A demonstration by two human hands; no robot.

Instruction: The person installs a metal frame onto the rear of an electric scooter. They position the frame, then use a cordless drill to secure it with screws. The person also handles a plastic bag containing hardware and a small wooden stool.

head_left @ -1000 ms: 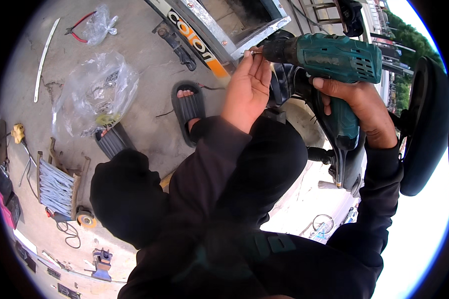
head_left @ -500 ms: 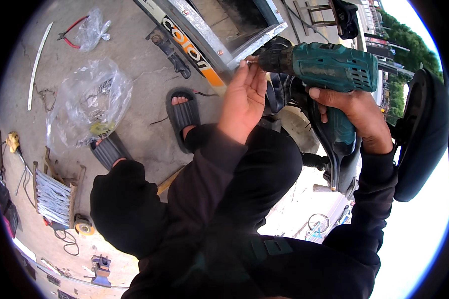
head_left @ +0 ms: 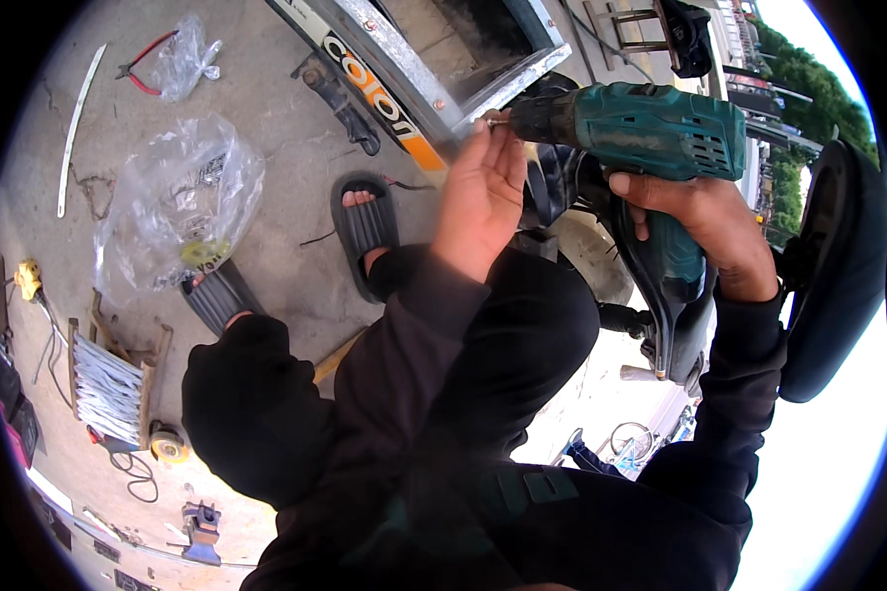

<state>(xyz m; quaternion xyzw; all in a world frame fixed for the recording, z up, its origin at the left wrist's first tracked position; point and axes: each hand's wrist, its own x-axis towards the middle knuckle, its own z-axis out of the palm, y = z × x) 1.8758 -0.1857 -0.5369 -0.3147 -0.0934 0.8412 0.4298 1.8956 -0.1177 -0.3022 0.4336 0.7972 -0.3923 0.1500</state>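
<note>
My right hand (head_left: 705,222) is wrapped round the grip of a dark green cordless drill (head_left: 650,130), which lies level and points left. At the chuck's tip, the thumb and fingers of my left hand (head_left: 483,192) pinch a small shiny screw (head_left: 492,122). The other fingers are loosely stretched out, palm showing. Right beside the fingertips is the corner of a grey metal frame (head_left: 434,94) with screw heads along it. The drill bit itself is mostly hidden by my fingers.
A clear plastic bag (head_left: 148,212) with many small screws lies on the concrete floor. Red-handled pliers (head_left: 140,81), a smaller bag (head_left: 189,64) and a white strip (head_left: 79,128) lie beyond it. A woven stool (head_left: 108,389), an angle grinder (head_left: 168,446) and a vise (head_left: 202,532) stand left. A black padded seat (head_left: 838,271) is right.
My hands, the drill and the screw hold nearly the same place. The whole view has shifted very slightly. A person's dark-clothed leg has come into view in the background at the lower right.
</note>
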